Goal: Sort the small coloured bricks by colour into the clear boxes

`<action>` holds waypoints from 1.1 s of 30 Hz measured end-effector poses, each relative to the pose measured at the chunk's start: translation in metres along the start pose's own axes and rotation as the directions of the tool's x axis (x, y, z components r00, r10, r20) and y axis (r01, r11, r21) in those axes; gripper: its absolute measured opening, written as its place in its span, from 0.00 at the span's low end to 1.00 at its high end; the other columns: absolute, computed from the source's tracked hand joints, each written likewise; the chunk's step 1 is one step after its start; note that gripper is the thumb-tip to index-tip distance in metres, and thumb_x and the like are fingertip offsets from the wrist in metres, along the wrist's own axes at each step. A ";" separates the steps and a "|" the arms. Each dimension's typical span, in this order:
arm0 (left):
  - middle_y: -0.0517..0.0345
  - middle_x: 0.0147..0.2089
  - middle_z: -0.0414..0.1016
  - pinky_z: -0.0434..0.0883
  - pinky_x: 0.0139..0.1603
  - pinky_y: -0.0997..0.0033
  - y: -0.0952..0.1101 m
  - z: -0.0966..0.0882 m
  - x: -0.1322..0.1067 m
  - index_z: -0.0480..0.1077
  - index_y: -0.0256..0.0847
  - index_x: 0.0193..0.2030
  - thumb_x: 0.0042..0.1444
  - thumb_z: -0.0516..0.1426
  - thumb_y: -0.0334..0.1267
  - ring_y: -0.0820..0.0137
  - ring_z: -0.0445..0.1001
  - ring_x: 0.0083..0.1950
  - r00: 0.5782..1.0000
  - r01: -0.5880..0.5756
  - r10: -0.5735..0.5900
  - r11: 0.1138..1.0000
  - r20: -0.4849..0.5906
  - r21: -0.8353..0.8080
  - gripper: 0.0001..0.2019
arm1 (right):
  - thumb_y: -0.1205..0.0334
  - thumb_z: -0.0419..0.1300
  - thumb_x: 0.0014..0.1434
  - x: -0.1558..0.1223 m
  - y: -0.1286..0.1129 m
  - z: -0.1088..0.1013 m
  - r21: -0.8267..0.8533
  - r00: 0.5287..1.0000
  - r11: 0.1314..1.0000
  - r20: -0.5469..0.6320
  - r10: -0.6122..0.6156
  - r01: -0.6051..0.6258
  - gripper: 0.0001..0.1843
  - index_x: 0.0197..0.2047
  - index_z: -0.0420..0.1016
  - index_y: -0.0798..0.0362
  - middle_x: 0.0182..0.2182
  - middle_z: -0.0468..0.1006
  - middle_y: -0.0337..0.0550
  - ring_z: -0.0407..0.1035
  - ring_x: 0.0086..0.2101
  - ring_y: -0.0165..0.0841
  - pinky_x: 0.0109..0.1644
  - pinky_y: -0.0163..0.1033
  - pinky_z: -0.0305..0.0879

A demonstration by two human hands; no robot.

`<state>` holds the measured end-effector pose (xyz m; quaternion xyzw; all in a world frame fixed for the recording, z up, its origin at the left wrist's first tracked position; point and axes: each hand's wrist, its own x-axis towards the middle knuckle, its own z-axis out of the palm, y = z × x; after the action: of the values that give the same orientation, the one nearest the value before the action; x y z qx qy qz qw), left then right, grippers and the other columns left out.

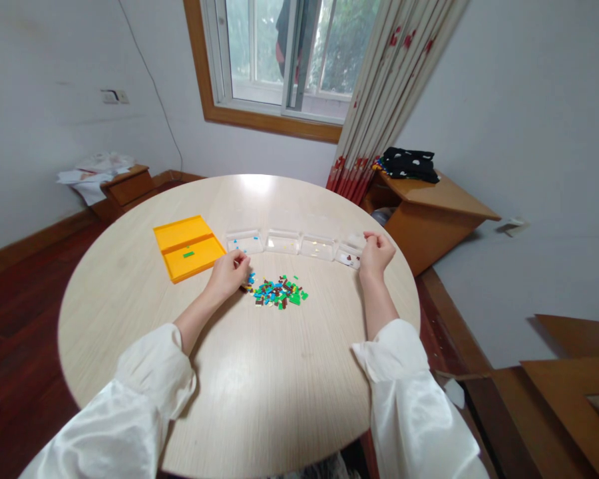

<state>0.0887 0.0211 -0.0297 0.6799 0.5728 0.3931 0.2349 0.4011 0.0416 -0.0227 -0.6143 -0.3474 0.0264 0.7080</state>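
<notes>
My left hand (228,273) is just left of a pile of small building bricks (281,293) in green, blue, brown, yellow and white. Its fingers are pinched together, and whatever they may hold is hidden. At the right my right hand (377,254) hovers by a clear plastic box with brown bricks (348,256). Thumb and fingertips are closed; anything between them is too small to make out. Left of that box stand a clear box with pale yellow pieces (317,247), another clear box (283,241) and a clear box with blue bricks (245,243).
On the round table (279,399), an open yellow case (187,231) holds green bricks (188,254). Behind the table are a window (279,113) and a curtain (379,86). A wooden cabinet (439,206) with dark cloth on top stands at the right; papers (96,169) lie at the left.
</notes>
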 end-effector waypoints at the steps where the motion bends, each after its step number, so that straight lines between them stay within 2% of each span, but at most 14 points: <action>1: 0.62 0.19 0.66 0.61 0.28 0.72 0.000 0.000 0.000 0.63 0.41 0.21 0.51 0.52 0.37 0.71 0.66 0.24 1.000 0.000 0.000 1.000 0.007 0.005 0.10 | 0.66 0.47 0.44 -0.001 -0.001 0.001 0.007 1.000 1.000 0.006 0.006 -0.006 0.12 0.24 0.71 0.56 0.25 0.73 0.42 0.67 0.31 0.33 0.37 0.38 0.61; 4: 0.62 0.18 0.64 0.61 0.27 0.72 0.001 -0.001 -0.001 0.63 0.40 0.19 0.51 0.53 0.38 0.71 0.65 0.23 0.999 -0.010 0.010 1.000 0.045 0.013 0.11 | 0.65 0.47 0.44 -0.007 -0.002 0.007 0.027 0.997 0.999 0.065 0.040 -0.042 0.12 0.23 0.70 0.55 0.24 0.72 0.40 0.66 0.29 0.32 0.36 0.37 0.61; 7: 0.61 0.19 0.66 0.62 0.29 0.72 0.000 -0.001 -0.001 0.68 0.39 0.21 0.50 0.55 0.36 0.71 0.66 0.25 0.995 -0.037 0.034 0.999 0.090 0.032 0.09 | 0.65 0.47 0.44 -0.018 -0.003 0.016 0.023 0.985 0.999 0.171 0.032 -0.037 0.11 0.24 0.71 0.55 0.23 0.72 0.40 0.66 0.28 0.31 0.35 0.36 0.60; 10: 0.58 0.25 0.69 0.64 0.32 0.71 -0.002 -0.001 0.000 0.73 0.37 0.27 0.49 0.56 0.33 0.71 0.67 0.28 0.988 -0.096 0.089 0.994 0.124 0.053 0.06 | 0.65 0.47 0.45 -0.034 -0.007 0.024 -0.012 0.955 0.999 0.296 -0.031 0.036 0.12 0.24 0.72 0.56 0.24 0.73 0.41 0.66 0.28 0.32 0.34 0.36 0.59; 14: 0.55 0.32 0.69 0.65 0.37 0.69 -0.003 0.000 -0.001 0.77 0.37 0.35 0.51 0.56 0.34 0.70 0.67 0.33 0.962 -0.206 0.186 0.975 0.200 0.086 0.08 | 0.65 0.48 0.46 -0.053 -0.015 0.032 -0.038 0.893 0.987 0.432 -0.127 0.159 0.12 0.24 0.72 0.55 0.26 0.75 0.42 0.67 0.31 0.33 0.36 0.37 0.58; 18: 0.54 0.35 0.68 0.65 0.41 0.67 -0.001 0.002 -0.004 0.78 0.40 0.37 0.51 0.58 0.34 0.69 0.66 0.36 0.928 -0.278 0.232 0.952 0.291 0.128 0.08 | 0.66 0.48 0.47 -0.062 -0.021 0.035 -0.032 0.850 0.980 0.503 -0.155 0.197 0.11 0.23 0.72 0.54 0.26 0.76 0.41 0.67 0.31 0.33 0.36 0.37 0.58; 22: 0.54 0.34 0.68 0.64 0.43 0.65 0.000 0.005 -0.005 0.78 0.40 0.35 0.51 0.58 0.34 0.67 0.67 0.37 0.913 -0.295 0.228 0.942 0.339 0.162 0.07 | 0.66 0.48 0.47 -0.065 -0.022 0.035 -0.031 0.838 0.976 0.520 -0.168 0.215 0.11 0.23 0.72 0.54 0.26 0.75 0.41 0.66 0.31 0.33 0.35 0.37 0.58; 28: 0.54 0.33 0.70 0.64 0.43 0.66 0.000 0.007 -0.004 0.75 0.38 0.29 0.51 0.56 0.31 0.67 0.68 0.38 0.906 -0.319 0.256 0.936 0.337 0.149 0.06 | 0.67 0.48 0.48 -0.071 -0.024 0.036 -0.012 0.814 0.972 0.549 -0.189 0.234 0.11 0.23 0.72 0.53 0.26 0.75 0.41 0.66 0.31 0.33 0.36 0.37 0.59; 33: 0.54 0.31 0.70 0.64 0.39 0.67 0.002 0.006 -0.003 0.71 0.36 0.28 0.53 0.53 0.31 0.67 0.68 0.35 0.938 -0.288 0.254 0.950 0.237 0.124 0.06 | 0.68 0.49 0.50 -0.083 -0.032 0.037 0.047 0.759 0.956 0.597 -0.260 0.290 0.11 0.24 0.71 0.52 0.26 0.74 0.40 0.66 0.31 0.33 0.38 0.38 0.61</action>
<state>0.0950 0.0180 -0.0322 0.8078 0.4732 0.2984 0.1857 0.3066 0.0264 -0.0325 -0.5339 -0.6392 0.1058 0.5433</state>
